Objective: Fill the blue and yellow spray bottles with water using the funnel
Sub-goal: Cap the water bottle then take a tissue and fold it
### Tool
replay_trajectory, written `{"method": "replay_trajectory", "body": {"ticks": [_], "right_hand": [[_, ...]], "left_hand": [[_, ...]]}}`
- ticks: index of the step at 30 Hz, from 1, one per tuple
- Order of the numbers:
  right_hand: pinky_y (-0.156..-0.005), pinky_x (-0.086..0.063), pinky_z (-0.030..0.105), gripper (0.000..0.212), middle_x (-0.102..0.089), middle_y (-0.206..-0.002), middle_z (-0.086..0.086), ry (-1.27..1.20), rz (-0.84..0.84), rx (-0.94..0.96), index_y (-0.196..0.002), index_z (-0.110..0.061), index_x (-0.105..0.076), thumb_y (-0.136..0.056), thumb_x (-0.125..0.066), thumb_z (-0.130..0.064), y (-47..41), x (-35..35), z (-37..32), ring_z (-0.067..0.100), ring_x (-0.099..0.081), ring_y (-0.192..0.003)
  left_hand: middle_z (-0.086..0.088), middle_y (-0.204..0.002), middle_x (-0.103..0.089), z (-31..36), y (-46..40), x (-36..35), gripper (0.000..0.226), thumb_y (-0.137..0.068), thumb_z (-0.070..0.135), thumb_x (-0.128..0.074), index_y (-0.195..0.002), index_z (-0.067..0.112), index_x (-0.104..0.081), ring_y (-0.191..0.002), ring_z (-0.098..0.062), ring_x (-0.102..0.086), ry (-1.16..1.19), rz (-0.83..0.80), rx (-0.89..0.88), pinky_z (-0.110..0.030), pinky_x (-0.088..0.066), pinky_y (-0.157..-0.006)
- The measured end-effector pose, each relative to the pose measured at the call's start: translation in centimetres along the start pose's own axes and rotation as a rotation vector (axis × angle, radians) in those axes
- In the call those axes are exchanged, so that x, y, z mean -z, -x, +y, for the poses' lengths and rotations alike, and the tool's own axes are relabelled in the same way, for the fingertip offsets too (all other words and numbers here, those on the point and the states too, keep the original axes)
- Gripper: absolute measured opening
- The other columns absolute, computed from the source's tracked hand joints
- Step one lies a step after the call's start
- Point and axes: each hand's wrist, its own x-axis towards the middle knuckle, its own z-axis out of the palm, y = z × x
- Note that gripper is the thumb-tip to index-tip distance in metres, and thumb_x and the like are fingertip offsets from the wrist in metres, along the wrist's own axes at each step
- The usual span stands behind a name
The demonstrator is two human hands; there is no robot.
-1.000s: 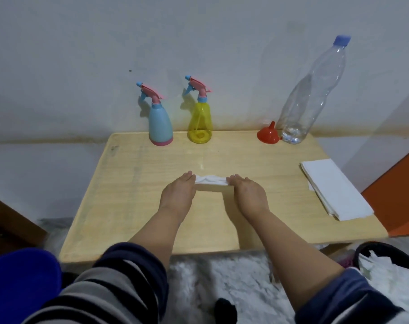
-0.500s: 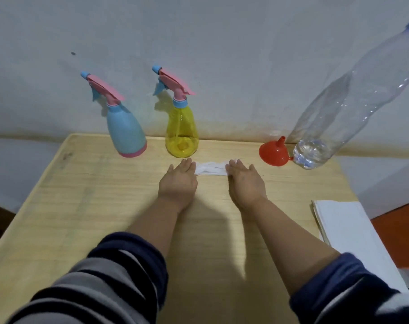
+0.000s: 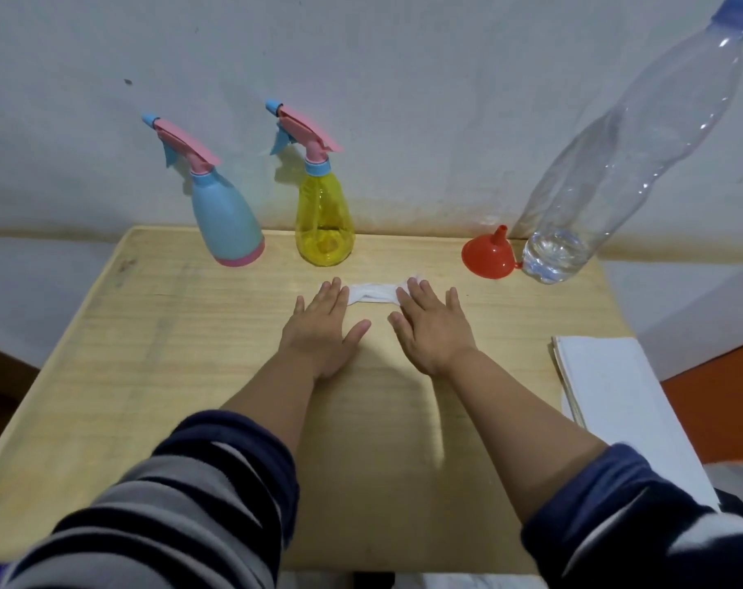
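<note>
A blue spray bottle (image 3: 227,223) and a yellow spray bottle (image 3: 324,221), both with pink trigger heads screwed on, stand at the table's back edge against the wall. A red funnel (image 3: 489,257) lies wide end down at the back right, beside a tall clear water bottle (image 3: 608,163) with a blue cap and a little water at its bottom. My left hand (image 3: 323,329) and my right hand (image 3: 431,325) lie flat on the table, fingers straight, pressing the two ends of a crumpled white tissue (image 3: 372,294) in front of the yellow bottle.
The wooden table (image 3: 127,333) reaches the grey wall at the back. A stack of white paper towels (image 3: 612,401) lies at the right edge. An orange surface (image 3: 722,401) shows beyond the table on the right.
Both hands have pushed the tissue forward across the table toward the spray bottles, and my fingers have spread flatter. The view has moved closer to the back of the table.
</note>
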Motion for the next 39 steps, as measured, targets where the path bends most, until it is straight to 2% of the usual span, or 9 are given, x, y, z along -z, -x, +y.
{"method": "replay_trajectory", "body": {"ticks": [18,28,32,36,39], "right_hand": [[-0.120,-0.004,0.047,0.059,-0.007,-0.163,0.003,-0.014,-0.079,-0.095,-0.153,-0.012,-0.015,-0.103,-0.014,-0.041,16.2,-2.0,-5.2,0.017,-0.007,-0.150],[-0.120,-0.005,0.045,0.056,-0.011,-0.162,0.004,-0.006,-0.060,-0.124,-0.153,-0.012,-0.018,-0.103,-0.017,-0.039,22.7,-3.8,-7.1,0.018,-0.009,-0.150],[-0.120,-0.006,0.044,0.056,-0.014,-0.162,0.003,0.019,-0.040,-0.117,-0.152,-0.012,-0.020,-0.103,-0.018,-0.039,24.7,-4.3,-7.5,0.018,-0.011,-0.150],[-0.120,-0.007,0.043,0.054,-0.018,-0.161,0.004,0.006,-0.023,-0.114,-0.151,-0.013,-0.024,-0.103,-0.021,-0.039,26.0,-4.4,-7.7,0.018,-0.015,-0.149],[-0.120,-0.009,0.041,0.049,-0.021,-0.160,0.004,0.004,-0.011,-0.089,-0.149,-0.013,-0.028,-0.103,-0.033,-0.027,26.8,-4.6,-7.6,0.019,-0.020,-0.148]], "left_hand": [[0.002,-0.162,0.004,2.1,15.5,-2.6,0.073,-0.097,0.059,-0.013,-0.154,0.014,-0.003,-0.149,-0.012,0.002,-0.074,-0.094,-0.061,-0.039,-0.003,-0.121],[0.001,-0.163,0.003,2.6,22.2,-4.3,0.075,-0.097,0.060,-0.018,-0.154,0.013,-0.003,-0.149,-0.013,0.002,-0.104,-0.100,-0.120,-0.040,-0.002,-0.121],[0.002,-0.163,-0.002,2.6,24.3,-4.9,0.075,-0.097,0.059,-0.027,-0.154,0.015,-0.008,-0.149,-0.013,-0.004,-0.099,-0.059,-0.136,-0.037,-0.004,-0.122],[0.003,-0.161,-0.012,2.8,25.6,-5.4,0.068,-0.098,0.045,-0.043,-0.153,0.017,-0.015,-0.147,-0.016,-0.017,-0.139,-0.003,-0.153,-0.034,-0.016,-0.118],[0.003,-0.151,-0.038,2.8,26.1,-5.5,0.053,-0.096,0.026,-0.053,-0.146,0.020,-0.034,-0.130,-0.021,-0.046,-0.168,0.077,-0.154,-0.035,-0.042,-0.099]]}}
